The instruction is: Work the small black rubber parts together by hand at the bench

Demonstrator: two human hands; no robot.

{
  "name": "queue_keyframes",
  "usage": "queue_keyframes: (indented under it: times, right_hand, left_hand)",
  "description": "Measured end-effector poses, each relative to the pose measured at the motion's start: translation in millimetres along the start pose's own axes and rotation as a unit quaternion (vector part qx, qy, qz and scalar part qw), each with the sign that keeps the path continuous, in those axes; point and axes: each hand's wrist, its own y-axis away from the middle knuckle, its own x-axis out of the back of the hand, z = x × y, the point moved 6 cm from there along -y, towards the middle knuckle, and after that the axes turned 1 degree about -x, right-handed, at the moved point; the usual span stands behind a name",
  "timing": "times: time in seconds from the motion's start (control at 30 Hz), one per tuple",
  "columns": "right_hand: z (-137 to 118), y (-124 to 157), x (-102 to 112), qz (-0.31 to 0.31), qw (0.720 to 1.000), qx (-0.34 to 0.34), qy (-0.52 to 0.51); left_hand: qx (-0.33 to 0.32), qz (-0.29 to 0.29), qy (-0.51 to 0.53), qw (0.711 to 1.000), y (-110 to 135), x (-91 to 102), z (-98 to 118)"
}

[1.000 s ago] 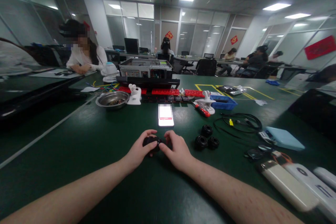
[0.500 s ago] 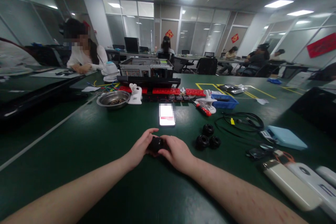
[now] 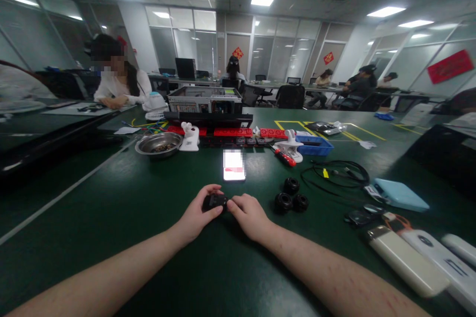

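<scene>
My left hand (image 3: 199, 212) is closed around a small black block-like part (image 3: 215, 201), thumb along its near side and fingers curled over the far side. At the part's right end, my right hand (image 3: 251, 215) has its thumb and bent fingers pressed together in a pinch. What the right fingertips grip there is too small to make out clearly, apart from the black part's edge. Just right of my right hand lie three black toy wheels with thick tyres (image 3: 283, 202), grouped closely on the green table (image 3: 178, 267).
Beyond my hands lies a lit phone (image 3: 234, 171). A metal bowl (image 3: 143, 147), white clamp stand (image 3: 289, 147), red-handled screwdriver (image 3: 285, 157) and blue tray (image 3: 316, 147) stand farther back. Cables (image 3: 334, 183), a light-blue box (image 3: 400, 194) and a cream power bank (image 3: 409, 262) lie right.
The black part has turned in my left hand and now shows a flatter, longer side. My right hand has drawn its fingers in to the part's right end. The view has shifted slightly.
</scene>
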Motion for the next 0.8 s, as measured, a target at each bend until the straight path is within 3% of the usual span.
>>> queue_keyframes:
  times: [0.2,0.33,0.53,0.7,0.8]
  right_hand:
    - [1,-1,0,0.024,0.999,0.003,-0.042]
    - [-6,3,8,0.062,0.994,0.033,-0.087]
    - [-22,9,12,0.061,0.991,0.104,-0.055]
    - [-6,5,12,0.083,0.994,0.019,-0.064]
    - [3,1,8,0.058,0.998,-0.029,-0.026]
  left_hand:
    - [-0.023,-0.047,0.048,0.997,-1,-1.9,-6]
    - [0.040,-0.049,0.104,0.993,-2,-1.5,-12]
    - [0.098,-0.060,0.067,0.991,-4,-4.5,-15]
    - [0.080,-0.032,0.051,0.995,-1,-1.8,-11]
    - [0.048,-0.041,0.067,0.996,0,-2.8,-8]
